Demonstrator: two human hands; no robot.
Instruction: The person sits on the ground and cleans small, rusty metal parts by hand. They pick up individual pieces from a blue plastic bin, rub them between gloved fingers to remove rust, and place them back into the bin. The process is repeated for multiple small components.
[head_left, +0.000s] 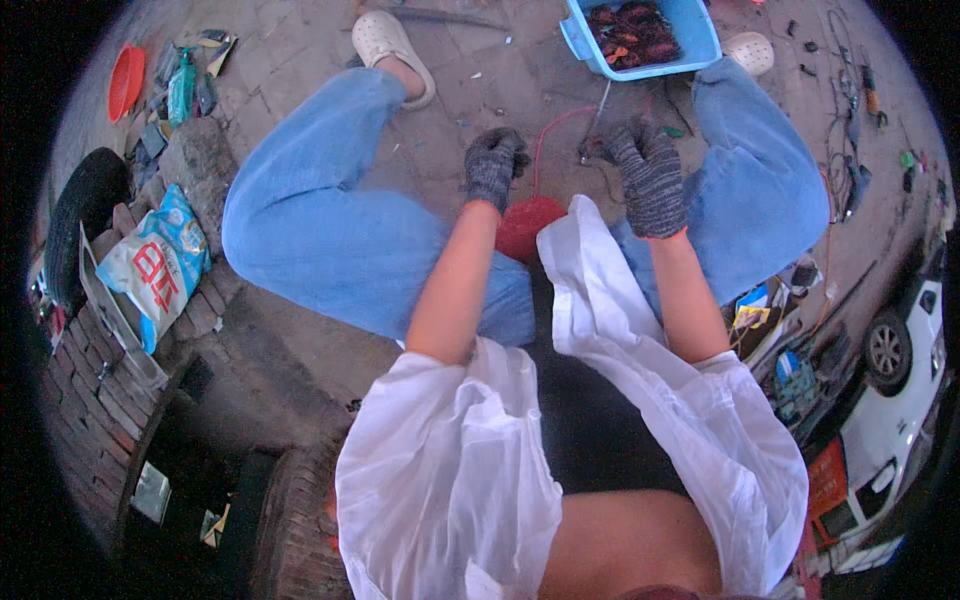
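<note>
My left hand (495, 169), in a dark grey knitted glove, is curled above the paving between my knees; whether it holds anything is hidden. To its right, my right hand (646, 176), in a matching glove with an orange cuff edge, has its fingers bent around the end of something small and dark, too blurred to name. A thin metal rod (601, 109) rises from near those fingertips towards a light blue plastic basin (660, 75) holding dark reddish coils or pieces. Between my hands a red cord (538, 154) curves down to a red rounded object (529, 229) by my lap.
Left lie a red bowl (126, 82), a stone (196, 161), a black tyre (86, 225) and a printed plastic bag (161, 262). Cables and tools, including an orange-handled one (870, 94), are scattered right. A white car (892, 420) stands lower right.
</note>
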